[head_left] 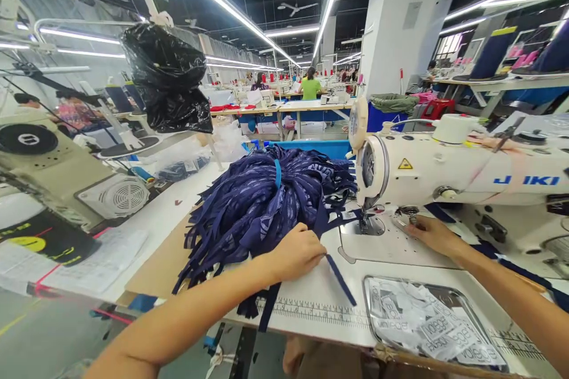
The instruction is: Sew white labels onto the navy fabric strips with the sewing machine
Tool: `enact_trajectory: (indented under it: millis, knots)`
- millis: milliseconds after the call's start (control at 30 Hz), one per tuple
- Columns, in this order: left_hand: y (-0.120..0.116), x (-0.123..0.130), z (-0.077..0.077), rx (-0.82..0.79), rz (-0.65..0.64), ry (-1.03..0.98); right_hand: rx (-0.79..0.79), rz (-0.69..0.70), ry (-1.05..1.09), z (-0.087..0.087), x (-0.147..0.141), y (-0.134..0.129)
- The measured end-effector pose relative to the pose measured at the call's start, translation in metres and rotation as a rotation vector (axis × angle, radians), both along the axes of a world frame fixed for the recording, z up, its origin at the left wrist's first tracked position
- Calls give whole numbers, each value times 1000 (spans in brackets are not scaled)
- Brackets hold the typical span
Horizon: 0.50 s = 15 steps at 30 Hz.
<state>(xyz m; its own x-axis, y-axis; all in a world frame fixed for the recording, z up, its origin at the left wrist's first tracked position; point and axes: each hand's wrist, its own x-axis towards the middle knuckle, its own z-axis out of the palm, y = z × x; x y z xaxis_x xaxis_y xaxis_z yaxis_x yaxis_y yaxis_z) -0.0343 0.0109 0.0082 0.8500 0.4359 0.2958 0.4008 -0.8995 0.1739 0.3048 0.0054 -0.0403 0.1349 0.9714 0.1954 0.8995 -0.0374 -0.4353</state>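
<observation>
Left hand [299, 253] closed on dark blue strip [341, 280], beside tied strip bundle [267, 198]; right hand [429, 234] at sewing machine [422, 172]; label tray [433, 323] on surface [320, 311].

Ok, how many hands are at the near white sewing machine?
2: the left hand, beside the navy bundle, with a narrow strip at its fingers, and the right hand, under the arm of the sewing machine. No other shows there.

Blue JUKI lettering [527, 180], U partly covered, on white sewing machine [427, 169]. Yellow warning triangle [405, 163], same machine. Ruler scale [320, 312] on table [306, 290], digits small. Labels [427, 323] in tray [370, 308]: print unclear.
</observation>
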Motion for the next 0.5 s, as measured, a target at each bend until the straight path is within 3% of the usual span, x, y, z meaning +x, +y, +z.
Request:
enact_trajectory:
  millis: [100,200,300,500]
  knots:
    - [-2,14,1,-563,316,-507,-53,-10,63,2,-1,-3]
    - [-3,24,4,-986,436,-856,-89,-14,134,1,0,-4]
    - [-5,26,8,-1130,441,-991,-111,-15,213,1,2,-3]
    - [-9,25,10,-1139,458,-1051,-111,-23,214,-6,4,1]
